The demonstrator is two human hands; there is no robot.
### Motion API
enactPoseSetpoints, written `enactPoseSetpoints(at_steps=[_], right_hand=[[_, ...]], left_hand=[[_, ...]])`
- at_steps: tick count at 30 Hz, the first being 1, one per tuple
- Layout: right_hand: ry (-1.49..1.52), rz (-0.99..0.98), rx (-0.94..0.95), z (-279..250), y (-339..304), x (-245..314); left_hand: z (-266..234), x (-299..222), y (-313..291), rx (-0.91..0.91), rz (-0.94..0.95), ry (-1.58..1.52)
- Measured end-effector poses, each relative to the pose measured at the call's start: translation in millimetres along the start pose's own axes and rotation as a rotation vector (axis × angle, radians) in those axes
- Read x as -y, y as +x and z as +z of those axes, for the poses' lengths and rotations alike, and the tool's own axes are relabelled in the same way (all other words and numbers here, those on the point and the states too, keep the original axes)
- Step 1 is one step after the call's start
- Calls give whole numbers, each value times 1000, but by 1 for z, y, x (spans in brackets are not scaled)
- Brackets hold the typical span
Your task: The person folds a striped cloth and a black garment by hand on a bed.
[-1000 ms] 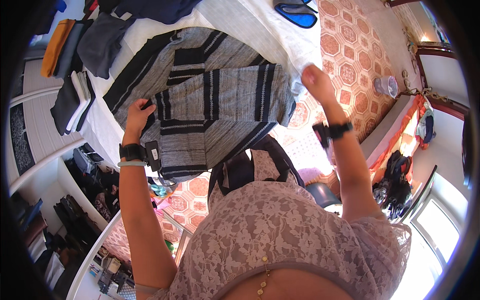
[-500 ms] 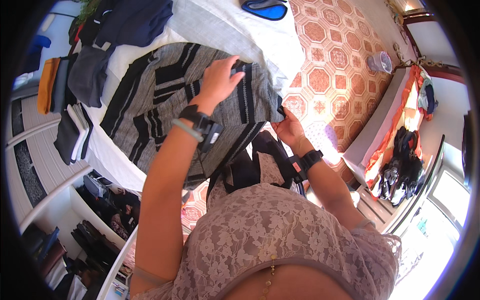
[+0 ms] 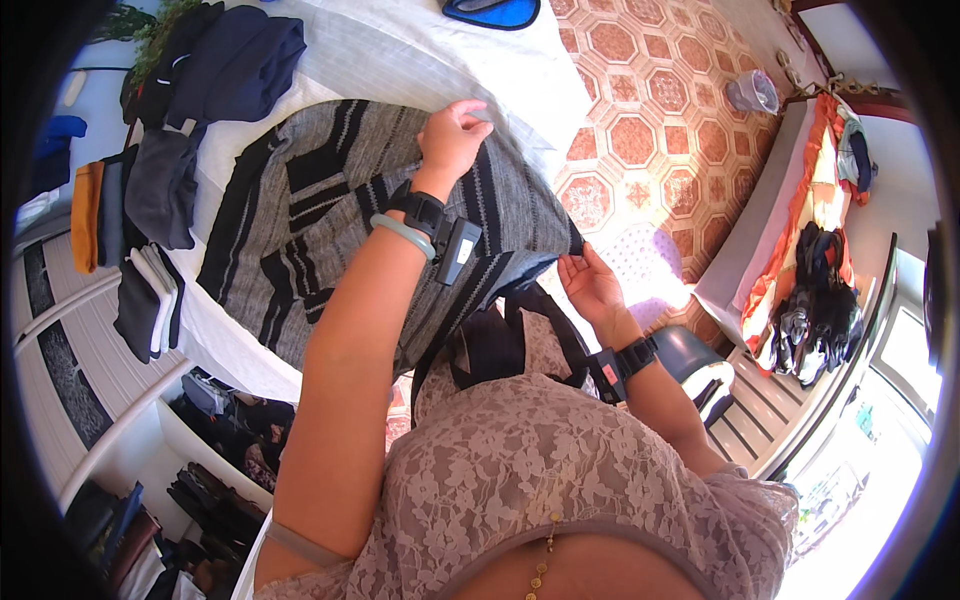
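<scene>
A grey knit sweater (image 3: 345, 215) with black stripes lies spread over a white cloth-covered surface, its near side hanging toward my body. At its far edge, my left hand (image 3: 453, 140) has its fingers curled in on the knit. The fabric pinched there is mostly hidden by the hand. My right hand (image 3: 592, 283) pinches the sweater's right corner between thumb and fingers, lifted past the edge of the white cloth. Between the two hands the sweater's edge runs in a nearly straight, slanting line. Both wrists wear black strapped devices.
Folded dark clothes (image 3: 235, 65) and a grey folded garment (image 3: 162, 185) lie at the far left, near a mustard folded piece (image 3: 87, 215). A blue and black item (image 3: 492, 10) rests on the white cloth (image 3: 400, 50). Shelves with clothes (image 3: 150, 440) stand lower left; a waste bin (image 3: 752, 92) is on the tiled floor.
My left hand has gone from spread fingers on the knit to curled fingers at its edge. My right hand has moved slightly right and nearer, drawing the sweater's corner out.
</scene>
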State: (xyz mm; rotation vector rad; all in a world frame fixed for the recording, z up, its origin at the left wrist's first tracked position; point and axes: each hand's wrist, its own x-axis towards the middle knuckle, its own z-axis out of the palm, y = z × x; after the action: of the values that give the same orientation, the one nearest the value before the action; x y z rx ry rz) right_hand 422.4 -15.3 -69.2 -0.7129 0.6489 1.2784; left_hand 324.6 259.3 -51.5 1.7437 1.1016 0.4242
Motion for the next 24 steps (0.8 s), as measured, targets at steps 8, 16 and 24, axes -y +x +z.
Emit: enactPoseSetpoints(at_steps=[8, 16, 24], right_hand=[[-572, -176, -290, -26, 24, 48], [-1482, -187, 648, 155, 36, -1], [-2095, -561, 944, 284, 145, -69]], left_hand=[[-56, -11, -44, -290, 429, 154], [-140, 39, -184, -443, 247, 414], [-167, 59, -229, -510, -52, 435]])
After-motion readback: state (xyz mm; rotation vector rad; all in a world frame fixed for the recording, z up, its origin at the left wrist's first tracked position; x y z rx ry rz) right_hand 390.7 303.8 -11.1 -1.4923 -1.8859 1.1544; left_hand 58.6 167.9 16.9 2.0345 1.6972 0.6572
